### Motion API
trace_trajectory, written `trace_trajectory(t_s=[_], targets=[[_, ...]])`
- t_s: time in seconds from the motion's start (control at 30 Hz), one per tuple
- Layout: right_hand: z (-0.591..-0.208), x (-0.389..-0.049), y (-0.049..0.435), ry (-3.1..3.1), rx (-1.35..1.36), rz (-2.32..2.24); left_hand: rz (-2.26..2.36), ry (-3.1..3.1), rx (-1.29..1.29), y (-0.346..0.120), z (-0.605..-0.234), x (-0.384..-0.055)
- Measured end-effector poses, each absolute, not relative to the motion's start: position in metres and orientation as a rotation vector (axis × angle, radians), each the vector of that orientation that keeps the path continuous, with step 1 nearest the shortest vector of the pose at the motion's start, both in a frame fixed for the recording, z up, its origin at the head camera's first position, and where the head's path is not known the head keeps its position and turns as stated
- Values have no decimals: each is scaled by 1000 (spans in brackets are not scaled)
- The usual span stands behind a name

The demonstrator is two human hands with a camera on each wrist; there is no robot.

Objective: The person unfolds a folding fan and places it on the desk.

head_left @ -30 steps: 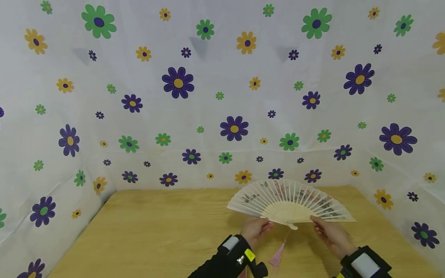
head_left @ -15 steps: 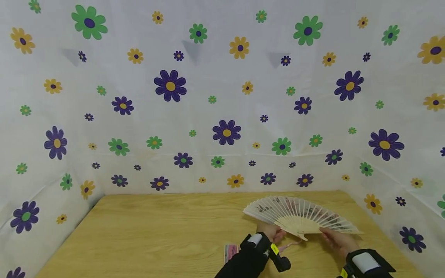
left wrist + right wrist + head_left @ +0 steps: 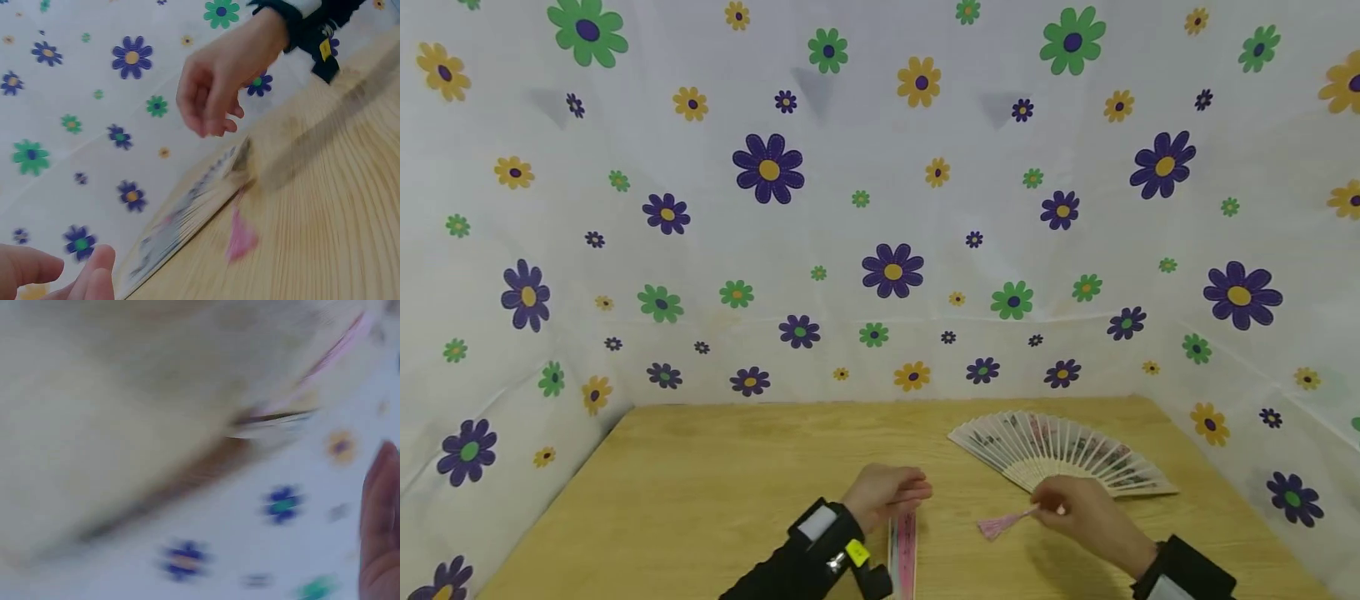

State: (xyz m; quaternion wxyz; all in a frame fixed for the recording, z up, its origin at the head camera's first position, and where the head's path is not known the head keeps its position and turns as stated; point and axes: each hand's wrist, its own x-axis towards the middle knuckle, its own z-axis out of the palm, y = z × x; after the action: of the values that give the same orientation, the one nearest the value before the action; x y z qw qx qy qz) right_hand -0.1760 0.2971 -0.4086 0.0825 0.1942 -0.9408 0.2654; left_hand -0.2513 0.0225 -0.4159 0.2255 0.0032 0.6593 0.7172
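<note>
A spread folding fan [image 3: 1067, 446], pale with a printed floral band, lies on the wooden table at the right. Its pink tassel [image 3: 1002, 526] trails to the left of the pivot. My right hand [image 3: 1090, 515] hovers over the pivot end; the left wrist view shows this right hand [image 3: 215, 94] above the fan [image 3: 194, 212], fingers loosely bent with nothing between them. Further left, my left hand [image 3: 887, 493] holds nothing, its fingers extended rightward. Beneath it lies a narrow pink and white strip [image 3: 904, 554], partly hidden by the hand. The right wrist view is heavily blurred.
The wooden table [image 3: 737, 475] reaches back to a white cloth [image 3: 850, 242] printed with flowers. That cloth also rises along the left and right sides. Both wrists wear black straps with devices, such as the left wrist device [image 3: 835, 542].
Both hands have let go of the fan, which now lies on the table. The left hand has moved left over the pink strip; the right hand has shifted left above the fan's pivot.
</note>
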Motion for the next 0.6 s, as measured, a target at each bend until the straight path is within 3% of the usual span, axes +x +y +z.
trace_trajectory(t_s=[0.1,0.2,0.4,0.6], targets=[[-400,-172,251,-2581,1271,319,1840,1999,146,-25,-408,-244],[-395,-172,213,-2356,1584,-66,1625,2209,316,-60,-406,-234],[-395,-170,179,-2217,1856,-387,1368,2297,565,-94,-416,-209],[-403,-171,170,-2118,1979,-517,1357,2210,537,-105,-423,-185]])
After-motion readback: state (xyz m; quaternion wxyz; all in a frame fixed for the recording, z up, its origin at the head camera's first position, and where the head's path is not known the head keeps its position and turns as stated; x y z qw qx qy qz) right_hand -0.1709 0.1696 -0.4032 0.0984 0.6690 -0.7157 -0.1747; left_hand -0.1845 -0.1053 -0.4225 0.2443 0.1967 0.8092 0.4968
